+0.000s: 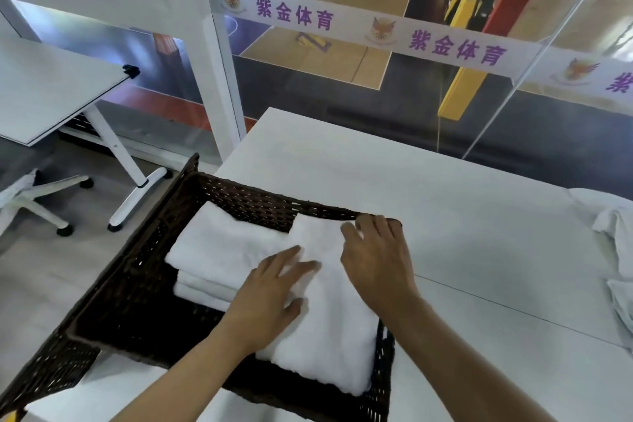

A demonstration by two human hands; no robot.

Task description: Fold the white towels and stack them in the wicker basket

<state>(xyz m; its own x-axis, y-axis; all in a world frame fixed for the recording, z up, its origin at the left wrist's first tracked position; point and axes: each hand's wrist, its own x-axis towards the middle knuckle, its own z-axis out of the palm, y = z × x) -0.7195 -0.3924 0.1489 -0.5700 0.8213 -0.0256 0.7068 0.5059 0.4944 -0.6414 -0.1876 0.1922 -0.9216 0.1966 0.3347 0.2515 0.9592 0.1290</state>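
A dark brown wicker basket (144,271) stands at the table's near left corner. Inside it, a stack of folded white towels (219,247) fills the far left part. A long folded white towel (329,329) lies along the basket's right side, its far end overlapping the stack. My left hand (270,298) rests flat on this towel's left edge, fingers spread. My right hand (376,257) lies palm down on its far end near the basket's right rim, fingers apart. Neither hand grips anything.
The white table (462,233) stretches right of the basket. Unfolded white towels (616,250) lie bunched at its right edge. A glass wall runs behind the table. On the left stand another white table (51,92) and a white chair base (37,195).
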